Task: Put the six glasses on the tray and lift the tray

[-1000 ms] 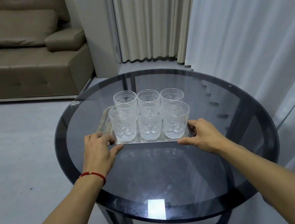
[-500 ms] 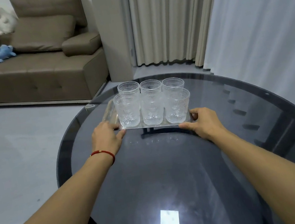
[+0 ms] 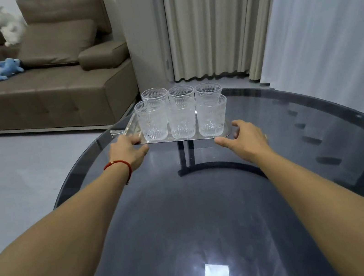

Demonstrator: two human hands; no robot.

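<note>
Several clear patterned glasses (image 3: 181,116) stand upright in two rows on a shiny rectangular metal tray (image 3: 131,127). The tray hangs above the round dark glass table (image 3: 211,205), held level. My left hand (image 3: 128,153), with a red cord on its wrist, grips the tray's near left corner. My right hand (image 3: 244,140) holds the near right corner, thumb along the front edge and fingers curled under the rim.
A brown sofa (image 3: 47,88) with plush toys (image 3: 3,69) stands at the back left. A wall column and beige curtains (image 3: 211,19) lie straight ahead, and a white sheer curtain (image 3: 330,23) hangs to the right. Grey floor lies left of the table.
Both hands have raised the tray with the glasses off the tabletop. The view has tilted up, so more of the sofa and curtains shows.
</note>
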